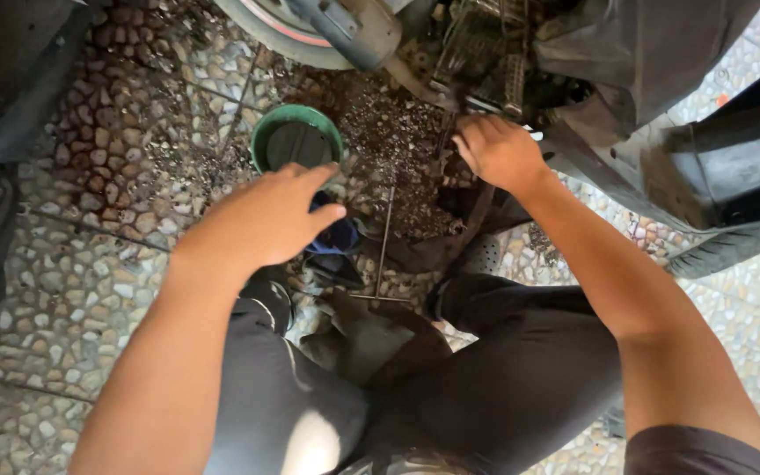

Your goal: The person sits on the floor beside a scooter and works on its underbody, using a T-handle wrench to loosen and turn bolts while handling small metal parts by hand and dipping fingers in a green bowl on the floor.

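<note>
Head view: the left hand (261, 220) hovers, fingers loosely together, over a blue rag (338, 236) just beside a green bowl (296, 141). The right hand (496, 151) reaches under the engine (485, 53); its grip cannot be told. A thin rod (385, 233) lies between them.

Floor (72, 299): rough pebble-set stone, matt, stained dark and gritty around the green plastic bowl (261, 132), whose rim is smooth and dull. T-handled rod (383, 242): thin bare metal, greyed. Rag (338, 236) under left hand (261, 220): blue cloth, soft; engine parts (485, 53) by right hand (496, 151): greasy, dirt-caked metal.
</note>
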